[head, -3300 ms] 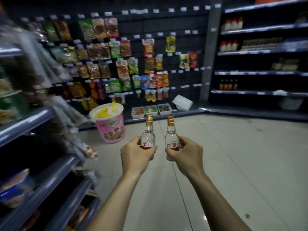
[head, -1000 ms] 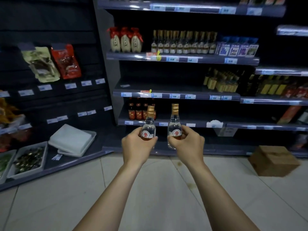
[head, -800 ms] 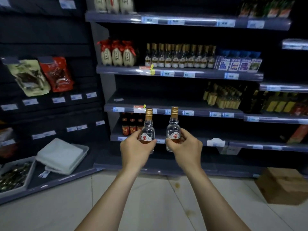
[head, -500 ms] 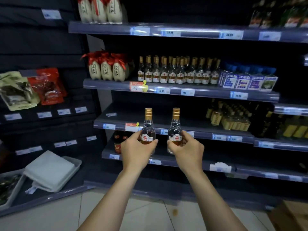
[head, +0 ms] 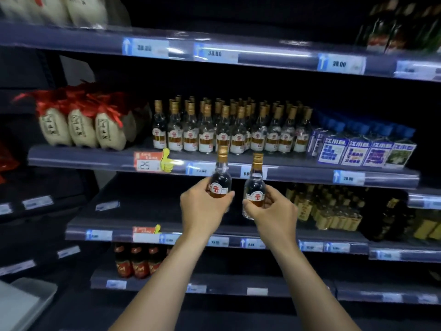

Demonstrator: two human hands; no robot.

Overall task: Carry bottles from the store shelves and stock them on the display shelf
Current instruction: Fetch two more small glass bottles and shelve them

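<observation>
Left hand [head: 202, 209] grips left bottle [head: 221, 181], right hand [head: 274, 212] right bottle [head: 255, 186] | below stocked row [head: 231, 136] | lift upright, avoid toppling row.

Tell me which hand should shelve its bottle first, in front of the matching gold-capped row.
Probably the left hand. The left bottle is held higher, with its cap up at the bases of the matching row. The right hand holds the right bottle lower, its cap at the shelf lip.
</observation>
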